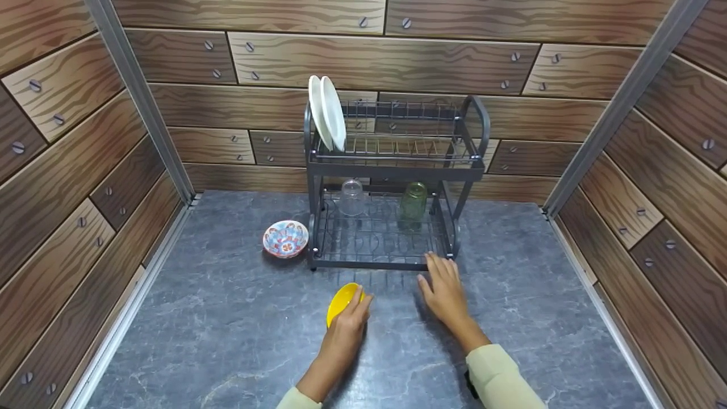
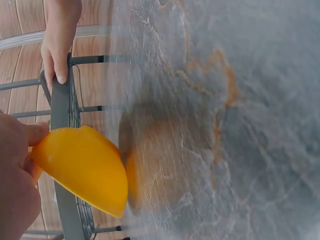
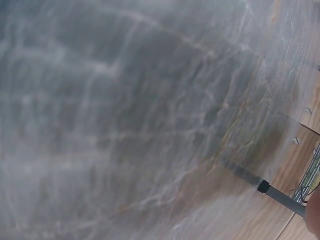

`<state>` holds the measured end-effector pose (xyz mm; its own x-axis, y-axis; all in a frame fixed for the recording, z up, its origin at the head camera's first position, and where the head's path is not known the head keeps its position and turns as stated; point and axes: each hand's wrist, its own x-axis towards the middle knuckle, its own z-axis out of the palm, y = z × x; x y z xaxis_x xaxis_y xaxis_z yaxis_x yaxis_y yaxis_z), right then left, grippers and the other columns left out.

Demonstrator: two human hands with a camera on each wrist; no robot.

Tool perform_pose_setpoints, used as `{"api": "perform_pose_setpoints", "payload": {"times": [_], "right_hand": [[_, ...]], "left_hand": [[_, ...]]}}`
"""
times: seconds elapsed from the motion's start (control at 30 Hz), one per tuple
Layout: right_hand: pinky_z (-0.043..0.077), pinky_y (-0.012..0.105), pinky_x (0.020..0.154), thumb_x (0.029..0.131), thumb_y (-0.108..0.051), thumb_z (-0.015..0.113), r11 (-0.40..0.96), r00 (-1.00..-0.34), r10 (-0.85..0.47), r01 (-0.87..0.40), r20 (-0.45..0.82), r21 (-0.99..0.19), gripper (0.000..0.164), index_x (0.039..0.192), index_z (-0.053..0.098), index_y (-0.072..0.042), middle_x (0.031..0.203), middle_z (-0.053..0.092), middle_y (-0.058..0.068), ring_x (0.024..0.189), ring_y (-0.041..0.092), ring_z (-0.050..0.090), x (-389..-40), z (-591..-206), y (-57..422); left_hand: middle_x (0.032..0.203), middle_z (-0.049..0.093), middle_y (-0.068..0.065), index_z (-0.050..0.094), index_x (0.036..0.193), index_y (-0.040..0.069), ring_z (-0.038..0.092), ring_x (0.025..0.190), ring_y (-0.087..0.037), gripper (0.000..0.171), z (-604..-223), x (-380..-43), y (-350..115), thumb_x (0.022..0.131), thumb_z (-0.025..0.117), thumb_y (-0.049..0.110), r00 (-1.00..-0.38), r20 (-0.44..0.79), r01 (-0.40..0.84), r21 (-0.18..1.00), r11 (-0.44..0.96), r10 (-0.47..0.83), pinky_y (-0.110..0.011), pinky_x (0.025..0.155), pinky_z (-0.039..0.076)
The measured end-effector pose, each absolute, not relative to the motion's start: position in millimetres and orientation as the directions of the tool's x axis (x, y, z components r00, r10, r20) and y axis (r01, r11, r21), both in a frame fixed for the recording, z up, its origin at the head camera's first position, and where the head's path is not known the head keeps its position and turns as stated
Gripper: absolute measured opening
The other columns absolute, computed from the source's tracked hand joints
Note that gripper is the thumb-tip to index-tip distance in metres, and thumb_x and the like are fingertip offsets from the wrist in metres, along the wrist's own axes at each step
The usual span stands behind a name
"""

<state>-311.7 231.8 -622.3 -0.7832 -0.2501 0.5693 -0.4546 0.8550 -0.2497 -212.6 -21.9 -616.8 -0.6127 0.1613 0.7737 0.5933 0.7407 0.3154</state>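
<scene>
My left hand [image 1: 345, 331] pinches a yellow bowl [image 1: 341, 301] by its rim, fingers and thumb on its right side. In the left wrist view the bowl [image 2: 85, 167] is tilted on its side, close above the grey surface. My right hand [image 1: 446, 292] touches the front rail of a dark two-tier dish rack [image 1: 372, 264] near its right corner, fingers extended and thumb apart. Only a blurred bit of that hand [image 3: 314, 212] shows at the edge of the right wrist view. Two white plates [image 1: 334, 113] stand upright at the left of the rack's top tier.
A clear glass [image 1: 352, 199] and a green glass [image 1: 414, 201] stand upside down on the lower tier. Left of the rack sits a patterned bowl [image 1: 285, 240]. Wood-print walls [image 1: 386, 62] enclose the grey marbled surface [image 1: 227, 318] at the back and sides.
</scene>
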Motion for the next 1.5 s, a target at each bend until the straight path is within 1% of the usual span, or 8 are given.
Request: {"api": "perform_pose_setpoints", "payload": {"times": [0.2,0.37,0.63,0.8,1.0,1.17,1.37,1.5], "right_hand": [[0.023,0.052,0.112,0.092,-0.023,0.060,0.841,-0.749,-0.256,-0.484,0.612,-0.240,0.052,0.136,0.048,0.003,0.136,0.051,0.018,0.126,0.036,0.042,-314,-625,232],[0.024,0.054,0.111,0.092,-0.024,0.060,0.843,-0.756,-0.255,-0.479,0.603,-0.243,0.052,0.136,0.048,0.002,0.136,0.051,0.018,0.125,0.036,0.042,-314,-624,232],[0.024,0.054,0.111,0.091,-0.023,0.061,0.850,-0.760,-0.250,-0.469,0.600,-0.240,0.054,0.137,0.048,0.001,0.136,0.051,0.018,0.123,0.038,0.045,-314,-621,232],[0.024,0.054,0.112,0.091,-0.023,0.062,0.849,-0.768,-0.248,-0.466,0.590,-0.250,0.054,0.137,0.048,0.001,0.137,0.051,0.018,0.123,0.039,0.045,-313,-620,232],[0.024,0.054,0.111,0.090,-0.022,0.062,0.846,-0.764,-0.250,-0.472,0.595,-0.250,0.054,0.137,0.048,0.001,0.136,0.051,0.018,0.125,0.037,0.043,-314,-623,232],[0.024,0.055,0.111,0.090,-0.021,0.063,0.842,-0.751,-0.255,-0.482,0.609,-0.243,0.054,0.136,0.048,0.002,0.136,0.051,0.018,0.124,0.036,0.043,-316,-624,232],[0.022,0.055,0.112,0.091,-0.023,0.062,0.845,-0.767,-0.251,-0.471,0.591,-0.253,0.054,0.137,0.048,0.001,0.137,0.050,0.018,0.124,0.037,0.043,-315,-622,232],[0.022,0.053,0.113,0.092,-0.024,0.060,0.849,-0.781,-0.245,-0.459,0.575,-0.261,0.054,0.138,0.047,0.000,0.138,0.050,0.017,0.125,0.037,0.043,-314,-622,232]], "left_hand": [[0.127,0.060,-0.019,0.069,0.111,0.006,0.066,0.104,-0.026,0.029,-614,-210,-24,0.082,0.069,-0.001,-0.677,0.711,0.593,0.375,0.712,0.189,-0.029,0.078,0.056],[0.125,0.061,-0.019,0.070,0.106,0.005,0.065,0.106,-0.027,0.026,-611,-211,-25,0.081,0.069,-0.004,-0.702,0.683,0.598,0.413,0.687,0.200,-0.031,0.082,0.055],[0.130,0.060,-0.008,0.070,0.111,0.007,0.055,0.121,-0.029,0.025,-599,-213,-29,0.091,0.058,-0.002,-0.841,0.518,0.531,0.732,0.428,0.156,-0.037,0.098,0.048],[0.124,0.063,-0.005,0.070,0.112,0.009,0.055,0.121,-0.030,0.025,-601,-215,-33,0.094,0.055,0.000,-0.867,0.480,0.495,0.806,0.323,0.131,-0.038,0.101,0.045],[0.122,0.063,-0.010,0.070,0.109,0.004,0.057,0.119,-0.030,0.024,-602,-219,-42,0.092,0.054,-0.005,-0.835,0.540,0.542,0.772,0.332,0.107,-0.039,0.099,0.047],[0.120,0.062,-0.010,0.070,0.107,0.003,0.058,0.116,-0.028,0.030,-602,-221,-49,0.086,0.055,-0.014,-0.807,0.582,0.562,0.704,0.434,0.102,-0.041,0.097,0.048],[0.118,0.062,-0.008,0.070,0.102,0.005,0.057,0.113,-0.027,0.024,-604,-222,-53,0.086,0.056,-0.008,-0.753,0.643,0.595,0.578,0.558,0.137,-0.043,0.096,0.048],[0.119,0.060,-0.008,0.068,0.101,0.006,0.056,0.111,-0.026,0.019,-607,-223,-53,0.086,0.058,0.000,-0.744,0.653,0.591,0.544,0.596,0.141,-0.042,0.094,0.049]]}}
